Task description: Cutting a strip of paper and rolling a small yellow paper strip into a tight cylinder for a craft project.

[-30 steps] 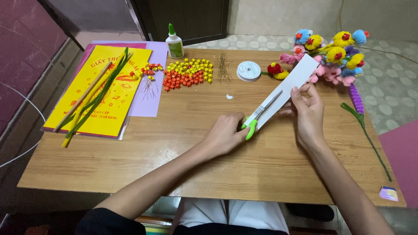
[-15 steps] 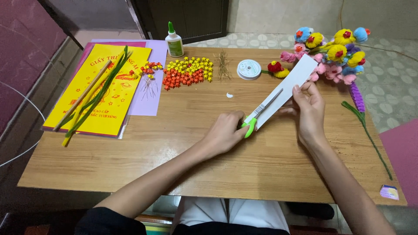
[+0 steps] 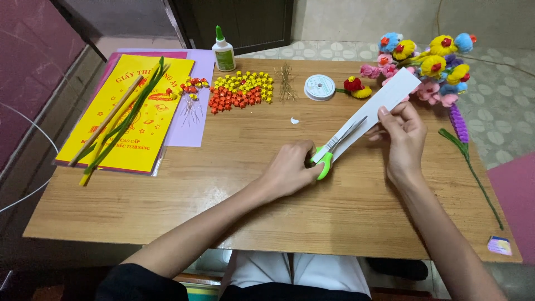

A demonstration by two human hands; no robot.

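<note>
Mid-table: left hand point(image 3: 290, 170) grips scissors point(image 3: 333, 151), right hand point(image 3: 402, 134) pinches paper strip point(image 3: 384, 103); slack strip risks crooked cut

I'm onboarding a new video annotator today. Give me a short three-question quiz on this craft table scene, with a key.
1. True or false: the left hand works the green-handled scissors.
2. What does the right hand hold? A) glue bottle B) white paper strip C) spool
3. Which colour of paper stars lies nearer the glue bottle, yellow or orange?

Key: 1 true. 2 B, the white paper strip, with the blades closing on it. 3 yellow.
</note>
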